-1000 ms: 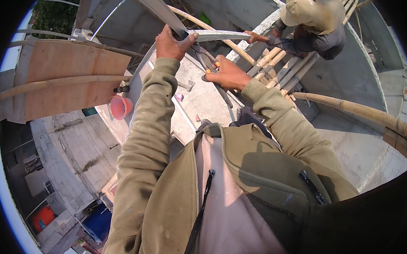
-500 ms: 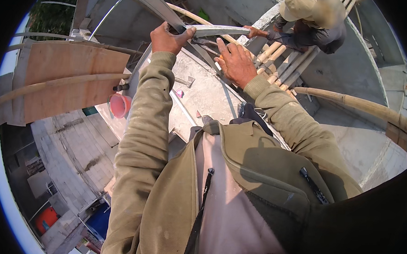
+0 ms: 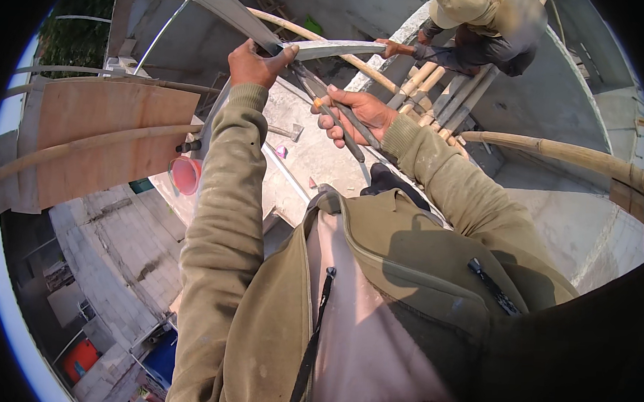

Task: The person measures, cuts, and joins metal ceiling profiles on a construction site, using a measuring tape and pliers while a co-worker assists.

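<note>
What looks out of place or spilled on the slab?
I see no obvious spill. A hammer-like tool and a small pink item lie loose on the pale slab. That seems slightly untidy, as neither is in a container.

A hammer-like tool (image 3: pixel 295 132) lies on a pale slab (image 3: pixel 316 170); a small pink item (image 3: pixel 281 152) is near it; a pink bucket (image 3: pixel 187 188) stands farther left; a bamboo pole (image 3: pixel 124 133) crosses a reddish-brown panel (image 3: pixel 118 104); green foliage (image 3: pixel 73 50) shows at upper left, a red object (image 3: pixel 80 358) at lower left.
</note>
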The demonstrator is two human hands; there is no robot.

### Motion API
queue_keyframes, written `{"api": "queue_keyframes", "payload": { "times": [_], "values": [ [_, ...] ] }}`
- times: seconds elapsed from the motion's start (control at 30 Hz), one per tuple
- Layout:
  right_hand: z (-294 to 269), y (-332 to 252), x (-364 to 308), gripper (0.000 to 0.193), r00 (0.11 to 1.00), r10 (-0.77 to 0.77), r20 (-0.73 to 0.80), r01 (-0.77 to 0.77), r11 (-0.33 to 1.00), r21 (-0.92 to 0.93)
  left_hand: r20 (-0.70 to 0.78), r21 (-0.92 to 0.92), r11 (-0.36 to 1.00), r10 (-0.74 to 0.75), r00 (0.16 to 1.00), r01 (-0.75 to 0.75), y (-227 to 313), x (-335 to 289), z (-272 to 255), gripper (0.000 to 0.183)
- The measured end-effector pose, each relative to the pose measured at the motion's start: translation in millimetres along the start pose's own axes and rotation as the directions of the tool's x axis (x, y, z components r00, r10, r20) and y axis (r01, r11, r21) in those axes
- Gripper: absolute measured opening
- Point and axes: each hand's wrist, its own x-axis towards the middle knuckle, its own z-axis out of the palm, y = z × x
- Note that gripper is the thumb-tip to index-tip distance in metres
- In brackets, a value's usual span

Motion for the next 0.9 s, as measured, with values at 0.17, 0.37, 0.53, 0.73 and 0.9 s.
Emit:
{"api": "queue_keyframes", "payload": {
  "times": [0.17,0.37,0.53,0.73,0.9],
  "values": [
    [15.6,-7.9,-0.1,0.049,0.967,-0.107,-0.233,-0.098,0.686,-0.721,-0.035,0.037,0.999,0.034,0.999,-0.033,-5.1,1.9,3.5,0.053],
    [38.9,6.1,-4.4,0.041,0.654,-0.754,-0.062,-0.487,-0.358,-0.797,-0.051,-0.058,0.998,-0.018,0.999,0.015,-1.8,2.0,3.1,0.055],
    [45.5,10.6,-11.9,0.052,0.624,-0.782,0.019,-0.550,-0.455,-0.701,-0.008,-0.063,0.997,-0.033,0.999,0.033,-3.9,2.1,1.3,0.052],
    [-12.1,-5.6,-4.8,0.054,0.659,-0.733,0.165,-0.393,-0.524,-0.756,0.035,-0.047,0.999,-0.005,0.999,0.006,1.7,-0.3,1.6,0.049],
    [-49.2,-34.7,3.4,0.052,0.710,-0.617,0.339,-0.213,-0.648,-0.731,0.041,-0.026,0.998,0.053,0.998,-0.052,-6.4,-1.1,0.4,0.048]
  ]
}}
